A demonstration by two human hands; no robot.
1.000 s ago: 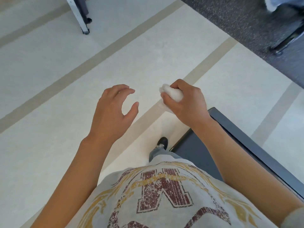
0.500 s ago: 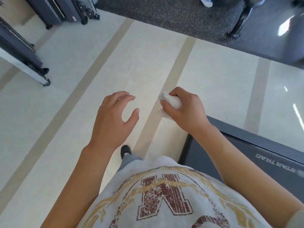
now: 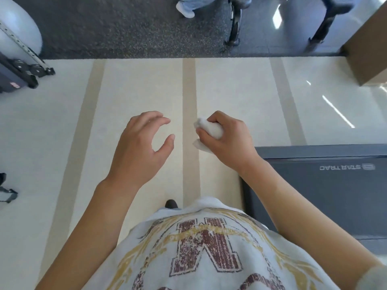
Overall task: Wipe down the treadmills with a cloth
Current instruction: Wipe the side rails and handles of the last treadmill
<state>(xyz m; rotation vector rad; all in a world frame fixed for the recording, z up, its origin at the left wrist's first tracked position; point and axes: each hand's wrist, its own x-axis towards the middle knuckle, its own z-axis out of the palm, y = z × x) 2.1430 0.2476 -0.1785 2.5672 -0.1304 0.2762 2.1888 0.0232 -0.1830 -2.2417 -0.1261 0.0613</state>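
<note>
Head view, right hand: the right hand [image 3: 227,141] sits just right of the frame's centre, fingers and thumb curled tight round a crumpled white cloth [image 3: 209,130].
Head view, cloth: bunched in that fist, with one end poking out at the top by the knuckles and a flat corner hanging below the thumb; it is held in the air above the pale floor, just left of the treadmill's corner.
Head view, left hand: the left hand [image 3: 140,147] hovers left of centre with nothing in it, fingers loosely bent and thumb spread away from them.
Head view, treadmill: a dark grey treadmill deck [image 3: 326,185] with a lighter grey end rail fills the middle right of the frame, with lettering upside down on it; the right forearm crosses its near corner.
Head view, floor: cream floor with tan stripes [image 3: 189,91] runs across the middle; dark speckled rubber matting [image 3: 125,28] lies along the top.
Head view, clothing: a white T-shirt with maroon and gold print [image 3: 205,252] fills the bottom centre.
</note>
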